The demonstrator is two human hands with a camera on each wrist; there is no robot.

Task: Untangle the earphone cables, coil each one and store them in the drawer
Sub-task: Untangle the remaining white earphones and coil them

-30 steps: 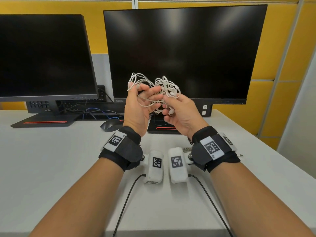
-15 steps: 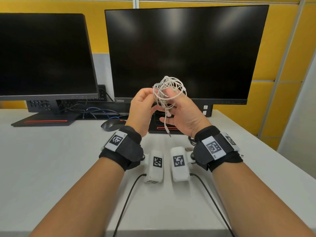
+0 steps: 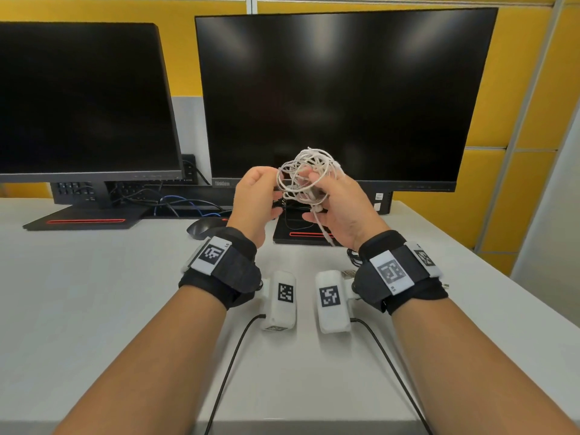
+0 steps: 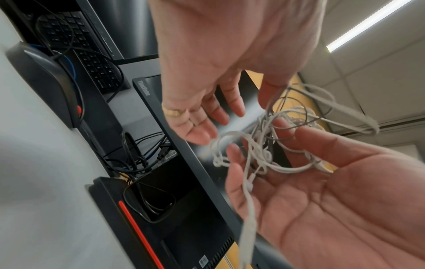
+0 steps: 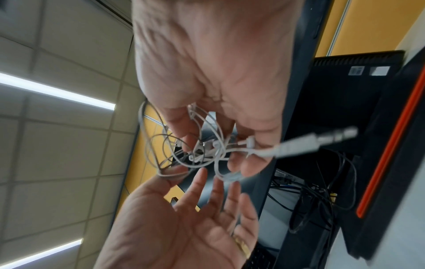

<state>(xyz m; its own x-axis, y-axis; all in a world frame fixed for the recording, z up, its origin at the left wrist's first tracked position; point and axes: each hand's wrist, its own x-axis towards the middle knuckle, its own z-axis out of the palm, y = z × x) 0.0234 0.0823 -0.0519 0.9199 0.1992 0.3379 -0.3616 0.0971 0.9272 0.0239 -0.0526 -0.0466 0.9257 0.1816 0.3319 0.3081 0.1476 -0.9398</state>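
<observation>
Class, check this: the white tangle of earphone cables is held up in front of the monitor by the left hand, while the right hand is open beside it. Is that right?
The hands are swapped. The right wrist view shows the right hand gripping the earphone cables, with the left hand open beside it. The rest holds.

We count two hands, the left hand (image 3: pixel 255 196) and the right hand (image 3: pixel 340 204); one tangle of white earphone cables (image 3: pixel 306 175), whose number of cables we cannot tell; two monitors (image 3: pixel 342 95); one mouse (image 3: pixel 204 227); two wrist cameras (image 3: pixel 282 301); one ring (image 4: pixel 173 112).
</observation>
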